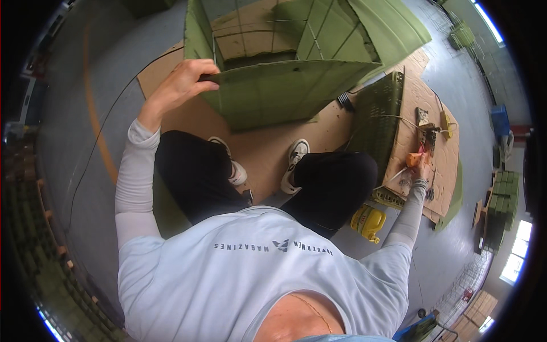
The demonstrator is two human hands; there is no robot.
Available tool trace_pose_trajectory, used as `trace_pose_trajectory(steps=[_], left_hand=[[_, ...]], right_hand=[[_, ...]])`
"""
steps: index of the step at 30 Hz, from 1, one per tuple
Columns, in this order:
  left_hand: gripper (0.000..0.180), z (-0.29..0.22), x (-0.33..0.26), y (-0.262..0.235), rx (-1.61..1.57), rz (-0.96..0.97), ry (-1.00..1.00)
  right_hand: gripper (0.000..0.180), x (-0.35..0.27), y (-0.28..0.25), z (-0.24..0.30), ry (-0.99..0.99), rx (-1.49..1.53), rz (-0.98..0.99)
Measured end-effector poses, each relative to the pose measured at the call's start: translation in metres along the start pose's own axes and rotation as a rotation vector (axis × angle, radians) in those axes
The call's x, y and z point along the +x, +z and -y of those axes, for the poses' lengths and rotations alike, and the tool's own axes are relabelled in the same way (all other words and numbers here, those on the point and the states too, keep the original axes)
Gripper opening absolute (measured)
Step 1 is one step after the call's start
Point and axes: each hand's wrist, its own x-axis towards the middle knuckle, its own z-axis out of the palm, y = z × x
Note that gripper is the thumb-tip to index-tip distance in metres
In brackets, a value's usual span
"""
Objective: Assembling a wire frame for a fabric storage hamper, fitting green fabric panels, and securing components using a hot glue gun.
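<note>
I'd steady the green box (pixel 296 88) by its rim while handling the orange tool (pixel 413 160). The box sits over cardboard (pixel 256 154) before the shoes (pixel 298 150). The left hand (pixel 181 82), elbow bent, pinches its near-left rim; the right arm is outstretched over the worktop (pixel 448 153), right hand (pixel 423 168) at the tool, its grip's closure unclear to me.

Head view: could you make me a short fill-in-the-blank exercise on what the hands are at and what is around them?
1. The left hand grips the edge of a panel coloured ____.
2. The right hand is at an orange tool over a sheet of ____.
3. The jug near the person's right knee is coloured ____.
4. The person's trousers are coloured ____.

Missing words: green; cardboard; yellow; black.
</note>
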Motion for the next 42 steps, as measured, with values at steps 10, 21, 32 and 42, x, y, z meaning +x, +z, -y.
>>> trace_pose_trajectory(steps=[10,21,32,42], left_hand=[[0.024,0.001,-0.009,0.007,0.057,0.008,0.05],[0.023,-0.004,-0.019,0.019,0.063,-0.17,0.191],[0.028,0.009,-0.003,0.011,0.1,-0.046,0.114],[0.028,0.006,-0.001,0.005,0.085,0.013,0.043]], right_hand=[[0.014,-0.275,0.187,0.292,-1.31,-0.257,0.361],[0.038,-0.385,0.332,0.322,-1.28,-0.661,1.202],[0.043,-0.388,0.351,0.322,-1.451,-0.646,1.042],[0.047,-0.396,0.358,0.323,-1.388,-0.729,1.048]])
